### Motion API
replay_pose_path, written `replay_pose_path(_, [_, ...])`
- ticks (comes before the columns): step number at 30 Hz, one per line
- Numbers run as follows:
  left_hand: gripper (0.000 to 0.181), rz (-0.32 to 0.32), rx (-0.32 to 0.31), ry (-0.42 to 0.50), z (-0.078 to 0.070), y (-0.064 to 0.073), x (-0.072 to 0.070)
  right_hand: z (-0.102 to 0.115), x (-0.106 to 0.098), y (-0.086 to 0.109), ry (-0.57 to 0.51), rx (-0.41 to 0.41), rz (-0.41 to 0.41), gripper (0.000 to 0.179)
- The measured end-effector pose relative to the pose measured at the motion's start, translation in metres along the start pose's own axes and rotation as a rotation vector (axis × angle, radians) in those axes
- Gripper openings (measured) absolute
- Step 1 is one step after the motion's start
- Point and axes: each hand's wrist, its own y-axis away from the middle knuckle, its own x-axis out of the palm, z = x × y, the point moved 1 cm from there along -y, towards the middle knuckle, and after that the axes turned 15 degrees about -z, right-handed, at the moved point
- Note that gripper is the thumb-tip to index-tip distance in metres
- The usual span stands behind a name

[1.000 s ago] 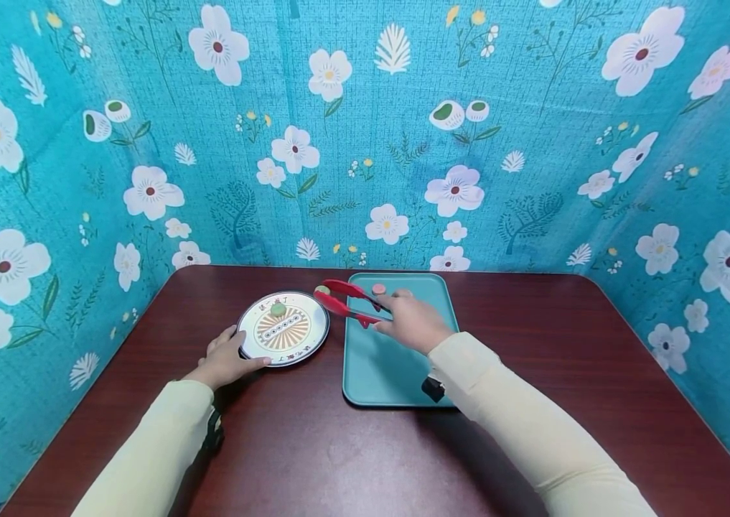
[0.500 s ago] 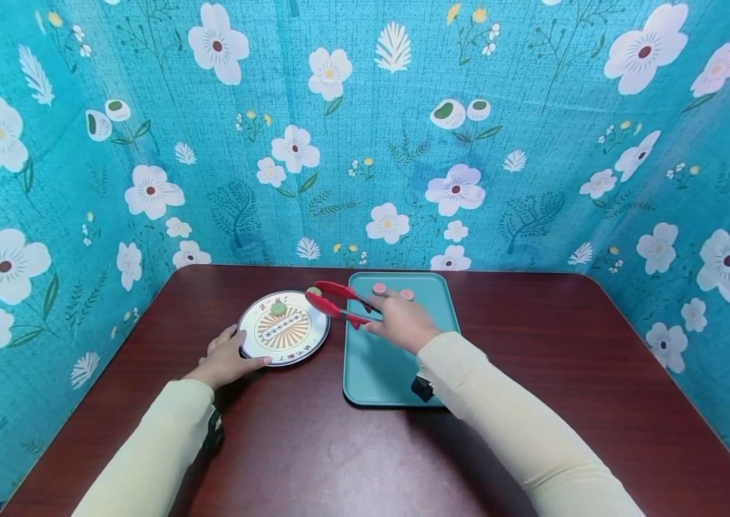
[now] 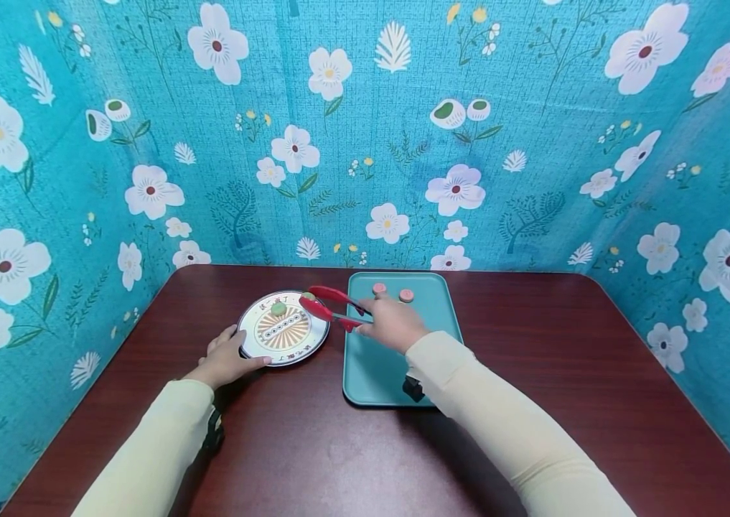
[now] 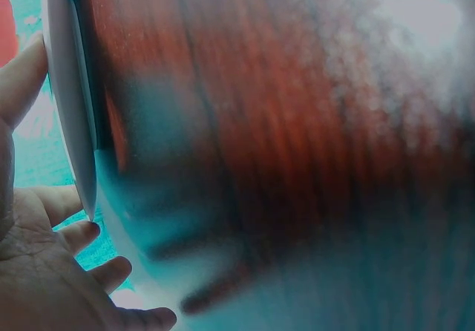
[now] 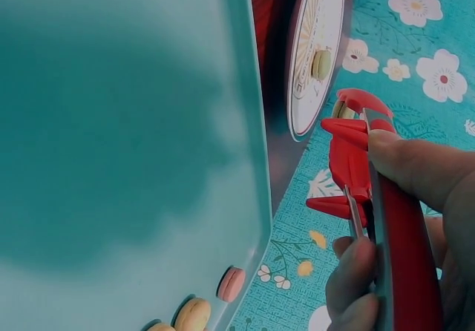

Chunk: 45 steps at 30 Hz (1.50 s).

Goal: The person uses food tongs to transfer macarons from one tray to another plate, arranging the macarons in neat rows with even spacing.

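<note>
My right hand [image 3: 395,324] grips red-tipped tongs [image 3: 332,294] with grey metal arms. Between their tips sits a pale green macaron [image 5: 342,110], over the right part of the patterned white plate [image 3: 305,342]. Another green macaron [image 3: 278,309] lies on the plate's upper half. At the plate's left side my left hand [image 3: 225,357] touches the rim, fingers spread and thumb along the front edge. In the left wrist view the plate [image 4: 70,101] appears edge-on, with the thumb and index finger against it.
A teal tray [image 3: 371,373] stands to the right of the plate, partly under my right arm. Near its far edge lie a pink macaron [image 5: 231,284] and a tan one [image 5: 193,315]. A floral turquoise cloth [image 3: 365,143] hangs behind the dark red-brown table [image 3: 313,445].
My right hand has moved left and slightly down, carrying the green macaron in the tongs from beside the plate's rim to over the plate. The left hand has stayed at the rim.
</note>
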Motion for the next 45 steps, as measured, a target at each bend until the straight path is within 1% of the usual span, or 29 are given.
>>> replay_pose_path(6, [0.106,0.0,0.001,0.002,-0.001,0.0,-0.001,0.002,0.002,-0.001,0.006,0.019,0.004,0.058])
replay_pose_path(11, [0.106,0.001,-0.001,0.001,0.0,-0.001,0.0,0.005,0.004,-0.003,0.041,-0.012,0.007,0.058])
replay_pose_path(16, [0.107,-0.001,-0.003,0.002,0.001,-0.001,-0.001,0.008,0.01,-0.005,0.045,-0.025,0.023,0.059])
replay_pose_path(22, [0.104,-0.001,-0.003,-0.001,0.001,0.0,-0.001,0.008,0.017,-0.008,0.05,-0.016,0.04,0.061])
replay_pose_path(25, [0.101,-0.002,-0.003,0.0,0.001,0.0,-0.001,0.008,0.019,-0.008,0.051,-0.016,0.04,0.058])
replay_pose_path(36, [0.103,-0.009,0.009,0.001,-0.001,0.001,-0.002,0.014,0.023,-0.011,0.059,0.024,0.061,0.055])
replay_pose_path(45, [0.102,-0.003,0.002,-0.003,-0.002,0.002,-0.003,0.016,0.026,-0.013,0.082,0.031,0.081,0.056])
